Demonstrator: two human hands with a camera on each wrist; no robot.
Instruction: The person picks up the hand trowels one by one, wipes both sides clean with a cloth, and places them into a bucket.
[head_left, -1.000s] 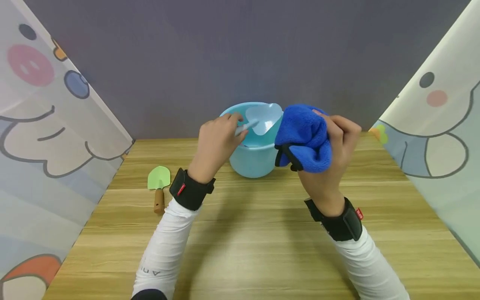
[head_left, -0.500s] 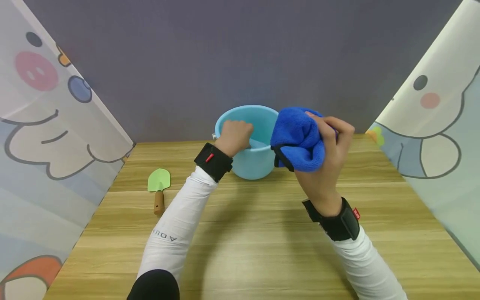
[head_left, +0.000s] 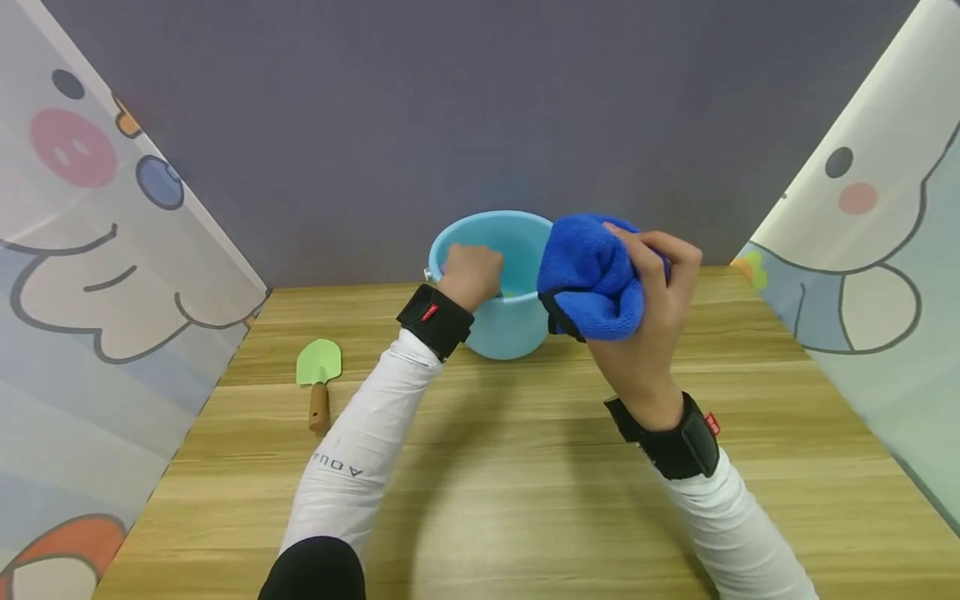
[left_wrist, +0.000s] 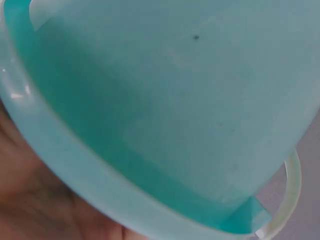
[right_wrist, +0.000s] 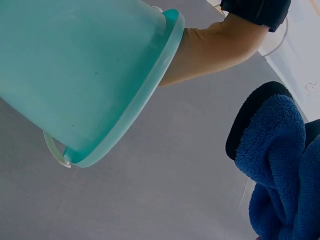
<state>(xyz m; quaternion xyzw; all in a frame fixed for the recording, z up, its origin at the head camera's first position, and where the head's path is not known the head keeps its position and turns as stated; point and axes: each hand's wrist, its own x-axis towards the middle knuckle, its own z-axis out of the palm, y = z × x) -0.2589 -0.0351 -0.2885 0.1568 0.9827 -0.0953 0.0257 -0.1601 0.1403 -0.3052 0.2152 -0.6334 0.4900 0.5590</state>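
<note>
A light blue bucket (head_left: 510, 329) stands at the back of the wooden table. My left hand (head_left: 474, 273) reaches over its near rim, with the fingers down inside. The fingers and whatever they touch there are hidden. In the left wrist view the bucket's outer wall (left_wrist: 175, 100) fills most of the picture, with the palm (left_wrist: 45, 195) behind the rim. A bunched blue towel (head_left: 592, 279) with black edging is gripped by my right hand (head_left: 648, 308), raised just right of the bucket. The right wrist view also shows the towel (right_wrist: 275, 155), apart from the bucket.
A small green shovel (head_left: 318, 362) with a wooden handle lies on the table (head_left: 525, 500) at the left. Behind the bucket rises a grey wall (head_left: 450, 108). Cartoon-printed panels (head_left: 67, 275) border the table's left and right sides.
My left hand, which was holding a light blue scoop over the bucket, has gone down inside it. The scoop is out of sight now. The right hand with the towel has shifted slightly left.
</note>
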